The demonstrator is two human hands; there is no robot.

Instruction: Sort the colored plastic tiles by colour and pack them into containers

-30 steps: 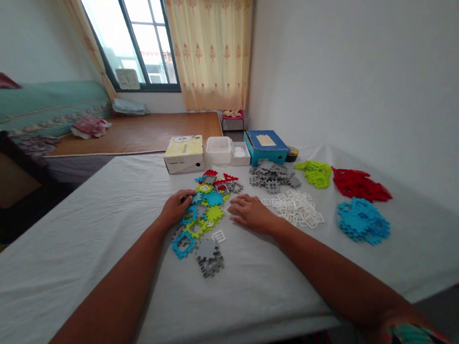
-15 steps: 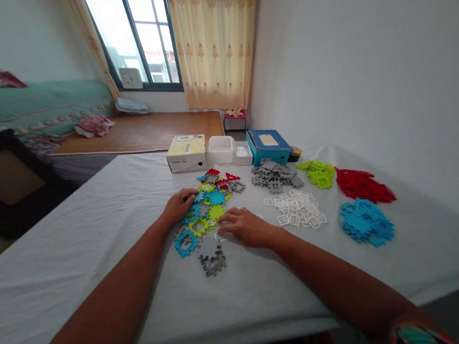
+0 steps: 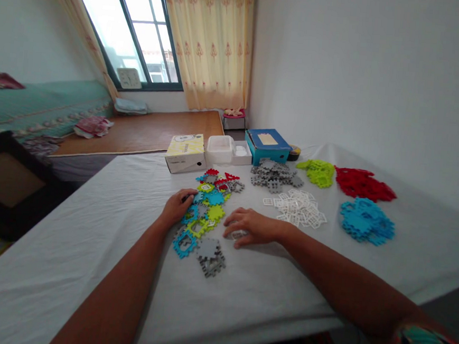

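A mixed pile of interlocking plastic tiles [image 3: 215,197] in blue, lime, grey and red lies on the white cloth in front of me. At the pile's left edge rests my left hand [image 3: 177,207], its fingers curled together beside the blue tiles; what they hold, if anything, is hidden. My right hand [image 3: 255,227] is just right of the pile, low over the cloth, with fingers bent around a small white lattice piece [image 3: 239,235] that is partly covered. Grey tiles [image 3: 211,258] lie nearest me, below a blue frame tile [image 3: 185,244].
To the right are sorted heaps: white lattice pieces [image 3: 300,208], grey tiles [image 3: 275,175], lime tiles [image 3: 317,173], red tiles [image 3: 363,184] and blue tiles [image 3: 366,221]. Behind stand a yellow-white box [image 3: 186,154], a white plastic tub [image 3: 220,149] and a blue box [image 3: 269,147].
My right hand has moved right, away from the pile's edge, and the white lattice piece has come along under its fingers. The left hand stays in place.
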